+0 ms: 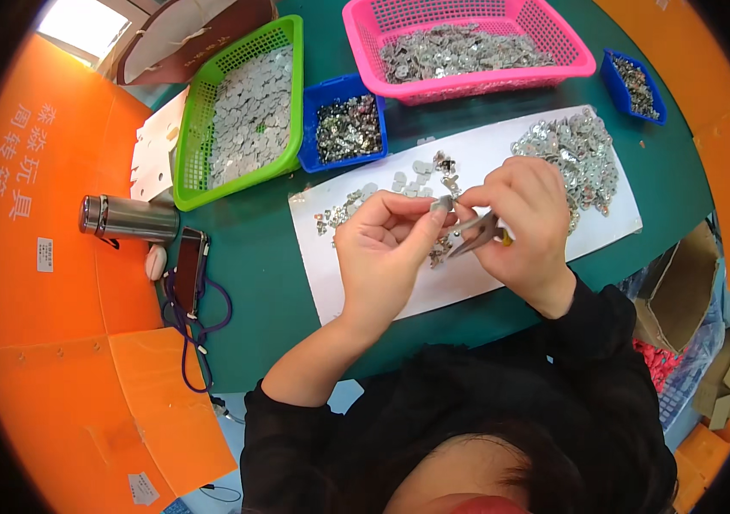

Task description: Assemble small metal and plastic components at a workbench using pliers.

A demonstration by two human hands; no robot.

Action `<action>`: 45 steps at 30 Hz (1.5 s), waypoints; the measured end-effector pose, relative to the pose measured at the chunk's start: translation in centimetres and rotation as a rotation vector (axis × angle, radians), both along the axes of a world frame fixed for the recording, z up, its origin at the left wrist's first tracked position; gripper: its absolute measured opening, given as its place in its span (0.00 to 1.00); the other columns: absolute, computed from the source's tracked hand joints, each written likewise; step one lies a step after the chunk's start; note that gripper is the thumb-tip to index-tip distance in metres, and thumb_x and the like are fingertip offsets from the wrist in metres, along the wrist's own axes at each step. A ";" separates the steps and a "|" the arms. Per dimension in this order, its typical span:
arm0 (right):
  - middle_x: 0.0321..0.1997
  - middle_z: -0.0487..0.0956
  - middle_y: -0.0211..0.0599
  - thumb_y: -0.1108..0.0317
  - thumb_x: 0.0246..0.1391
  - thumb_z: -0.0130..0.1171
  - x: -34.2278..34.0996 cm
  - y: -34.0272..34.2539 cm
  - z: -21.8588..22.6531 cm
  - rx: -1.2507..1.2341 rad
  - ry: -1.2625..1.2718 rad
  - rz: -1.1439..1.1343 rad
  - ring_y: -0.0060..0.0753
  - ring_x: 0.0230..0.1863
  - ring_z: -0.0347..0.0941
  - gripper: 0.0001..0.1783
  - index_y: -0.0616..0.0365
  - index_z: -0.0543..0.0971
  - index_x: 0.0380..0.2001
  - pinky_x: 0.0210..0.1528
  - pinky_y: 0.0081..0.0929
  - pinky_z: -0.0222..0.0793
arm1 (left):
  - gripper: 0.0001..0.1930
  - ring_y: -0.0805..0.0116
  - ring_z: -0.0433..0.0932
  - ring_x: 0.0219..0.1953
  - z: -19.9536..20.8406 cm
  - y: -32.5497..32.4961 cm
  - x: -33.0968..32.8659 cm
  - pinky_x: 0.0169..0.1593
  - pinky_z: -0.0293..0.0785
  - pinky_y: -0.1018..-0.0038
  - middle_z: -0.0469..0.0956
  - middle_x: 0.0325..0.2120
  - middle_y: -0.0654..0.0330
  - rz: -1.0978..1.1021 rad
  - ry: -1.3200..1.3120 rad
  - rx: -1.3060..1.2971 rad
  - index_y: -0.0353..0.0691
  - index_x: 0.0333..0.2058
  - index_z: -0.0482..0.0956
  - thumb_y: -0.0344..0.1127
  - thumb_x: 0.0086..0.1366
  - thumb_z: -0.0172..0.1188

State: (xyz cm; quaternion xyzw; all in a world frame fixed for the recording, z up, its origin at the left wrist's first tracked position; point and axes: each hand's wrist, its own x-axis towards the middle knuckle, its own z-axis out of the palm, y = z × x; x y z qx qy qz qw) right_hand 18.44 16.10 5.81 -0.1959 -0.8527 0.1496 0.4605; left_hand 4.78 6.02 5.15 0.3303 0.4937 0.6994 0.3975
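Observation:
Over the white sheet (331,287), my left hand (386,248) pinches a small grey metal piece (442,204) between thumb and fingers. Close against it, my right hand (523,227) grips a pair of pliers (475,236), jaws pointing down and left, while its thumb and forefinger meet near the metal piece. What those fingertips hold is too small to make out. Beyond the hands lie flat grey pieces (416,177) and little shiny parts (446,167). A heap of silvery metal pieces (571,158) covers the sheet's right end.
At the back stand a green basket (296,94) of flat grey discs, a blue tray (382,128) of small parts and a pink basket (468,87) of metal pieces. Another blue tray (615,90) sits far right. A steel flask (138,218) and a phone (189,270) with a purple cord lie left.

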 end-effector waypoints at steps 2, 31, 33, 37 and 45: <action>0.29 0.72 0.29 0.74 0.28 0.66 -0.4 -0.1 -1.3 0.308 0.005 -0.066 0.37 0.36 0.71 0.15 0.53 0.80 0.27 0.42 0.40 0.66 | 0.06 0.67 0.83 0.41 -0.9 -0.4 0.4 0.45 0.80 0.76 0.81 0.37 0.50 0.022 0.013 -0.011 0.27 0.38 0.75 0.19 0.63 0.60; 0.31 0.74 0.29 0.72 0.31 0.64 0.2 -0.5 -4.9 0.223 -0.074 0.030 0.38 0.38 0.73 0.17 0.53 0.82 0.33 0.47 0.40 0.68 | 0.15 0.67 0.82 0.39 -3.8 -1.4 0.5 0.46 0.82 0.71 0.79 0.35 0.58 -0.069 -0.342 -0.183 0.32 0.51 0.74 0.29 0.66 0.60; 0.31 0.74 0.29 0.73 0.30 0.64 -0.1 -0.7 -5.0 0.196 -0.055 0.039 0.39 0.37 0.72 0.18 0.53 0.82 0.33 0.46 0.40 0.68 | 0.16 0.67 0.82 0.39 -4.3 -1.7 0.4 0.46 0.82 0.71 0.79 0.36 0.57 -0.068 -0.365 -0.224 0.30 0.52 0.74 0.28 0.66 0.60; 0.31 0.75 0.28 0.71 0.32 0.66 -0.3 -1.2 -5.4 0.056 -0.058 0.113 0.36 0.38 0.73 0.16 0.53 0.81 0.32 0.44 0.35 0.67 | 0.13 0.68 0.81 0.40 -4.9 -1.8 0.2 0.47 0.80 0.72 0.80 0.40 0.55 -0.001 -0.341 -0.137 0.30 0.48 0.78 0.23 0.64 0.61; 0.28 0.75 0.34 0.73 0.38 0.70 0.0 -1.7 -3.0 -0.396 -0.052 0.203 0.36 0.32 0.70 0.12 0.57 0.81 0.30 0.33 0.28 0.65 | 0.25 0.67 0.81 0.30 -4.5 -1.8 0.0 0.36 0.77 0.76 0.80 0.29 0.55 0.335 0.974 0.026 0.31 0.50 0.79 0.14 0.51 0.64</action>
